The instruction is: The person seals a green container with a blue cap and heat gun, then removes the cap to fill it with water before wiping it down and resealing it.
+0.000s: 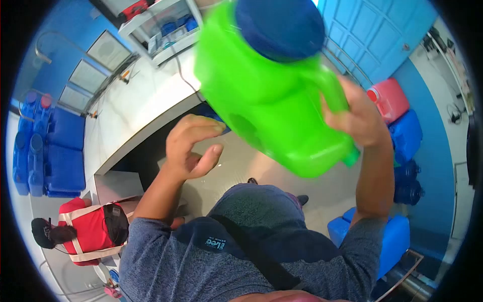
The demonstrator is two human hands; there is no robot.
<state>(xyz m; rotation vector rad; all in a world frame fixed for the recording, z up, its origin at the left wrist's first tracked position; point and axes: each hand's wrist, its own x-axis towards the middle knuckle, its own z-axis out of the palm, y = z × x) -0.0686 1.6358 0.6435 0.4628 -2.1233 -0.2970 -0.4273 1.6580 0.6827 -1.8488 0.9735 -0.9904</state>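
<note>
A bright green plastic jug [271,110] with a wide dark blue lid [282,27] is lifted in front of me, tilted and slightly blurred. My right hand [359,113] is wrapped round its side handle. A small green knob [351,157] sticks out at the jug's lower right corner. To the left of the jug is my left hand [193,146], with thumb and fingers curved and apart, nothing between them. Its fingertips come close to the jug's lower left side.
A white counter [136,105] curves along the left, carrying a white shelf unit [166,38]. Blue water containers [50,146] stand far left. Behind me at left is a person in a red shirt [93,231]. A red container [390,100] and blue containers [405,136] line the right wall.
</note>
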